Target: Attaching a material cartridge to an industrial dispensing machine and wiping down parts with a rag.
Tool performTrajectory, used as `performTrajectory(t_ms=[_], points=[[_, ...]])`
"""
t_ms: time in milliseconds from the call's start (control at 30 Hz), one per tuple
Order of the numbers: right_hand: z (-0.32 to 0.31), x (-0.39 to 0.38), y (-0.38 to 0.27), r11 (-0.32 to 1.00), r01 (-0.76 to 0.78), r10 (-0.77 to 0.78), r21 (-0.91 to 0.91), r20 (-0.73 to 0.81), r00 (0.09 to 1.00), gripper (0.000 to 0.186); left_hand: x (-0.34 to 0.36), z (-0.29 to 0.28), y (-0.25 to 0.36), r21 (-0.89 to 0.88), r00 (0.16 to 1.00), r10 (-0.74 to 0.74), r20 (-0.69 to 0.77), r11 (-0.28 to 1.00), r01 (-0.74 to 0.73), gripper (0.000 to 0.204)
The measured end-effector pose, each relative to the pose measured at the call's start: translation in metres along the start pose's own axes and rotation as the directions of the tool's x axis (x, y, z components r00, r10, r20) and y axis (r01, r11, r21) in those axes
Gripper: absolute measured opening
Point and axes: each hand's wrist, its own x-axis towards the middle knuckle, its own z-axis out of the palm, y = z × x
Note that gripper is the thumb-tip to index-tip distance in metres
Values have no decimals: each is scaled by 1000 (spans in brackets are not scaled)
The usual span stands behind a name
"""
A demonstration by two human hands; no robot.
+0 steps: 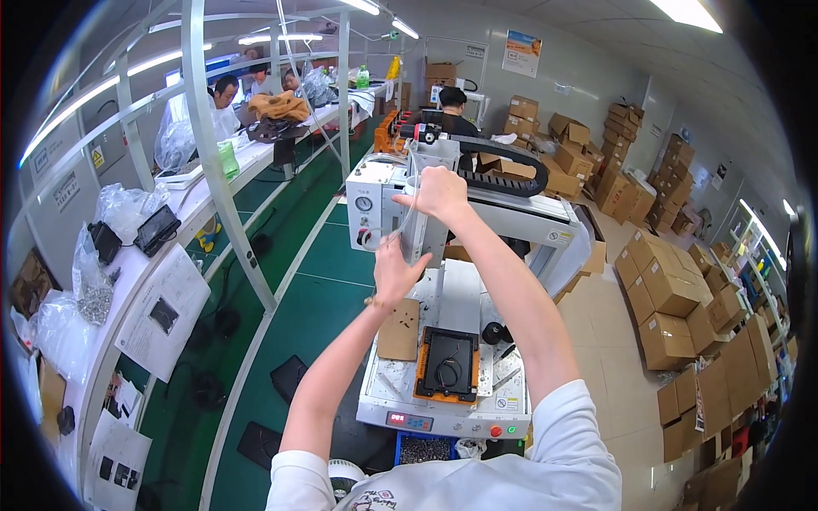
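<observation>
White benchtop machine (460, 294) stretches from the middle of my head view down toward 6 o'clock, its upright unit (416, 232) close to the centre, where both hands are. My right hand (440, 194) is off centre toward 1 o'clock, at the top of that upright, fingers curled in and thumb pointing toward 9 o'clock; whatever they close on is hidden from me, so I cannot tell whether they are clamped on anything. My left hand (399, 272) is lower, almost at the dial's centre, its thumb standing apart from the fingers. A clear tube (415, 204) runs close by both hands, and I cannot tell whether the left fingertips pinch it.

Toward 11 o'clock I have a white control box (385, 194) carrying a round gauge (364, 204); between 1 and 2 o'clock a black cable carrier (511, 177) curves round. On the machine's bed, between 5 and 6 o'clock, an orange fixture (420, 375) surrounds a black frame with a coiled dark cable (447, 372) in it. At 6 o'clock lies a brown board (398, 332) with small dark pieces on it. A red button (496, 432) shows on the front panel at 5 o'clock, and a blue bin (423, 450) of small parts at 6 o'clock.

Farther off, a long workbench (128, 266) with clear plastic bags (128, 209) fills 9 o'clock, a co-worker in black (452, 104) is at 12, and stacked cartons (669, 277) stand at 3.
</observation>
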Motion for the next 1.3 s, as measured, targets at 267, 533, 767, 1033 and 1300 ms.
performTrajectory(t_ms=[267, 533, 767, 1033, 1300], points=[[-16, 22, 28, 981, 169, -177, 98, 84, 981, 59, 34, 10, -16, -59, 923, -279, 266, 951, 305, 57], [-31, 16, -4, 979, 148, -126, -140, 151, 980, 65, 43, 3, -21, -91, 889, -360, 282, 913, 398, 57], [-23, 26, 12, 975, 168, -147, -146, 144, 979, 66, 47, 11, -17, -160, 938, -241, 249, 945, 286, 57], [-23, 26, 7, 975, 157, -148, -155, 71, 986, 63, 47, 19, -46, -281, 882, -333, 333, 858, 430, 63], [-32, 19, -1, 972, 74, -26, -223, 209, 978, 61, 52, 15, -28, -78, 893, -350, 284, 920, 385, 64]])
